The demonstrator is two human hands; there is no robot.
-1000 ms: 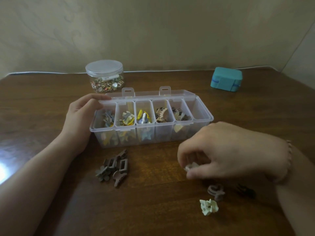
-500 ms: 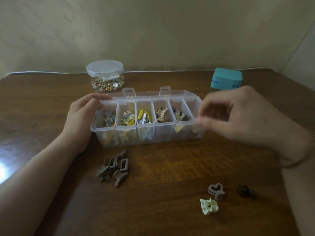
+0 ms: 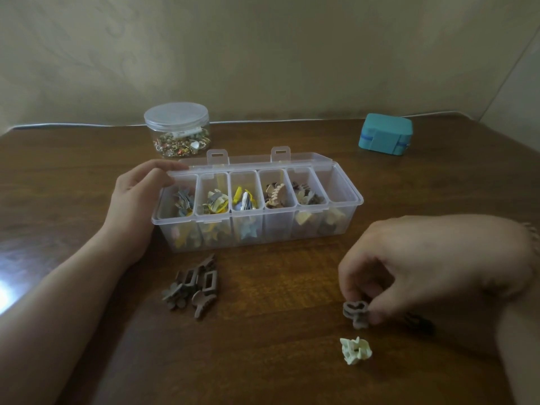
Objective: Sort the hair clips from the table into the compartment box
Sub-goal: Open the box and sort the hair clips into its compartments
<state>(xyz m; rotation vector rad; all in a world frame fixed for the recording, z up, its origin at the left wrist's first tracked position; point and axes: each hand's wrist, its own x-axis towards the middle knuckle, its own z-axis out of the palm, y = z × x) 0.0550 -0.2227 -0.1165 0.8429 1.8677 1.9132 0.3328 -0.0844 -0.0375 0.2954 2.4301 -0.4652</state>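
Right hand point(image 3: 432, 258) returned from box point(image 3: 344, 200) — pinching mauve clip point(image 3: 355, 312).

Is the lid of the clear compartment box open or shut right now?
Open. The compartment box has its lid folded back behind it, leaving every compartment uncovered.

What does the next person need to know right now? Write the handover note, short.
Left hand: steadies the compartment box at its left end, holding nothing else.
Right hand: fingertips pinching the brown heart-shaped clip, which is at the table.
Done: all six compartments hold clips, though the rightmost only a few at its bottom.
Left: the heart clip, the pale green clip, a dark clip partly hidden by the right hand, and the brown clip pile in front of the box.
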